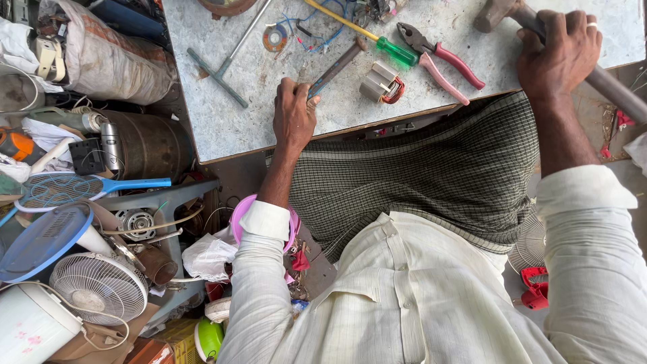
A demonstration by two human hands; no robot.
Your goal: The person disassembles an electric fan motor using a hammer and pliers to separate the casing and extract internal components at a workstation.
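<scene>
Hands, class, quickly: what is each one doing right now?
Left hand: closed on the metal chisel, resting on the workbench.
Right hand: closed around the hammer handle.

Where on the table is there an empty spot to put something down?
Bare tabletop lies left of the T-handle wrench, and between the pliers and the right hand gripping the hammer. It is crowded around the left hand, screwdriver and wires.
</scene>
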